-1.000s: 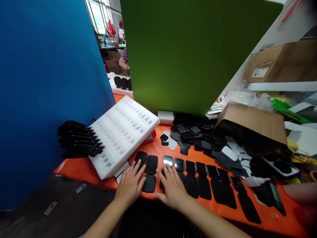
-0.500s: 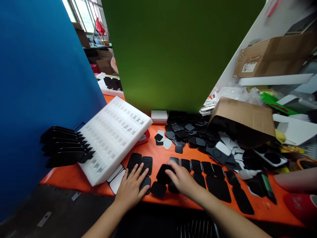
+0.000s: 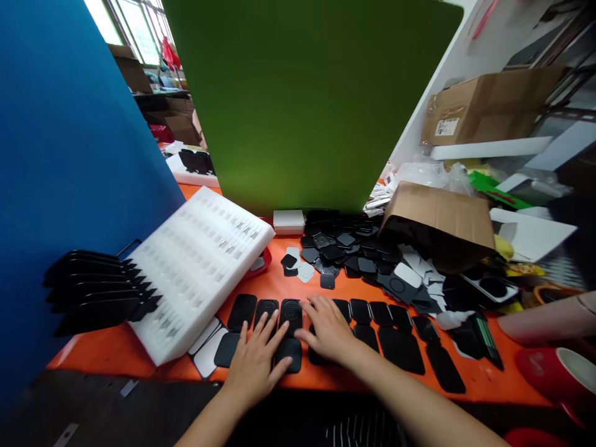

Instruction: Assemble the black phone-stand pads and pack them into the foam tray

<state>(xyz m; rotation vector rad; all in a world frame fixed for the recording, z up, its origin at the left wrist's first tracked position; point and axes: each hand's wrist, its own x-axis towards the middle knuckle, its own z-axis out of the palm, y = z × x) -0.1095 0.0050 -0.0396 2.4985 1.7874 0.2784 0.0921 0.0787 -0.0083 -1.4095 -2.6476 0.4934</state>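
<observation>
The left hand [image 3: 252, 367] and right hand [image 3: 329, 332], splayed and grasping nothing visible, lie over black, rounded-square, plastic-looking plates [image 3: 291, 312]. A dragging hand could skew their rows.

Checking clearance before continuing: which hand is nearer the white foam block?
Left. The left hand is over black panels, to the right of the white foam block; the right hand is farther off to the right.

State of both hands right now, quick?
Left hand: open, fingers spread over the black plates, no grip visible.
Right hand: open, palm down over neighbouring black plates; no grip visible.
</observation>
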